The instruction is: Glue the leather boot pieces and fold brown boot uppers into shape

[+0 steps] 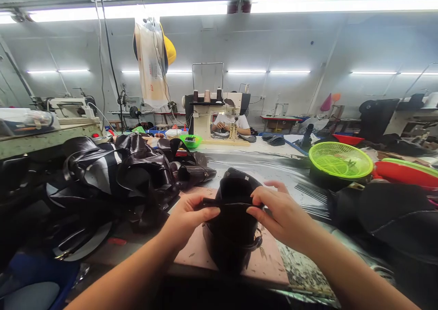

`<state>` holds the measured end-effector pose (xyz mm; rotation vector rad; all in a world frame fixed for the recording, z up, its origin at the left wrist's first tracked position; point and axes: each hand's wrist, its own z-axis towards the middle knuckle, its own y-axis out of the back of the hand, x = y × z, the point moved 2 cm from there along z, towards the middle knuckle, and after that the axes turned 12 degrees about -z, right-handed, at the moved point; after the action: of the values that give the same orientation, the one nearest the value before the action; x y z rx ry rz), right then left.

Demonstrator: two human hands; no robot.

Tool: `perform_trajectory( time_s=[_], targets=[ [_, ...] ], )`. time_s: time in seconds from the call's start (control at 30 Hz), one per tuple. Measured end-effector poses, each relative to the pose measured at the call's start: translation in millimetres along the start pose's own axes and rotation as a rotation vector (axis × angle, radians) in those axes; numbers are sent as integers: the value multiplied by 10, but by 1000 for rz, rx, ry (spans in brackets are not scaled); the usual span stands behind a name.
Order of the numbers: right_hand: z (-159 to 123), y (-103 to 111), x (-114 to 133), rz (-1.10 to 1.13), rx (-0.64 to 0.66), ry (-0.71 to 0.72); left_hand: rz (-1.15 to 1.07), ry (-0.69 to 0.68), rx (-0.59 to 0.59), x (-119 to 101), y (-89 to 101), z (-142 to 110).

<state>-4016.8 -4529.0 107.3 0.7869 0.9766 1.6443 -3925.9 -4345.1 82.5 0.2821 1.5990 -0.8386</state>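
A black leather shoe upper (234, 230) stands on a pinkish work board (267, 262) in front of me. My left hand (188, 216) pinches the left end of a thin black strip (227, 203) laid across the upper's opening. My right hand (278, 212) grips the strip's right end, with its fingers curled over the upper's edge. Both hands are closed on the strip and touch the upper.
A heap of dark leather pieces (130, 173) lies to the left. A lime green basket (340, 160) and red trays (405, 173) stand at the right, near black pieces (386, 214). Across the table (273, 164) a person sits at a sewing machine (212, 113).
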Motion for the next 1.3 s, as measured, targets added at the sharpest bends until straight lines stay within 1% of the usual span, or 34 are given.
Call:
perform_trajectory(
  time_s=[0.07,0.1,0.2,0.23,0.27,0.3,0.47,0.57,0.63,0.7,0.73,0.8,0.87,0.93,1.0,1.1,1.2,1.23,1.3],
  targets=[
    [18,9,12,1,7,6,132,-17,112,-121,19,10],
    [30,15,22,0,13,9,252,-51,170,-203,21,18],
    [68,41,50,-9,21,11,721,-178,344,-442,-11,43],
    [76,50,53,-8,20,11,845,-203,402,-497,-28,50],
    [79,59,53,-4,20,14,924,-214,457,-537,-43,56],
    [79,66,50,5,18,20,958,-211,508,-564,-54,61],
    [53,77,11,29,-32,50,924,-126,702,-638,-95,91],
    [58,86,29,17,-70,50,1063,-72,819,-699,-186,117],
    [64,115,66,-11,-93,46,1208,-98,848,-734,-287,140],
    [60,170,106,-42,-122,42,1310,-165,818,-749,-395,167],
    [52,204,120,-45,-133,39,1323,-191,793,-747,-440,179],
    [28,267,129,-4,-104,37,1260,-187,753,-723,-495,198],
    [-1,309,114,87,-2,48,1139,-126,750,-684,-501,202],
    [-28,331,86,167,96,63,1038,-43,782,-648,-481,194],
    [-44,344,58,201,125,65,991,28,825,-632,-463,186],
    [-51,346,55,197,90,61,980,99,907,-649,-475,191],
    [-56,328,123,135,10,61,1033,151,1002,-677,-539,202],
    [-61,322,158,103,-27,61,1085,139,1024,-684,-571,202],
    [-77,320,224,52,-99,70,1240,48,1016,-693,-643,197]
  ],
)
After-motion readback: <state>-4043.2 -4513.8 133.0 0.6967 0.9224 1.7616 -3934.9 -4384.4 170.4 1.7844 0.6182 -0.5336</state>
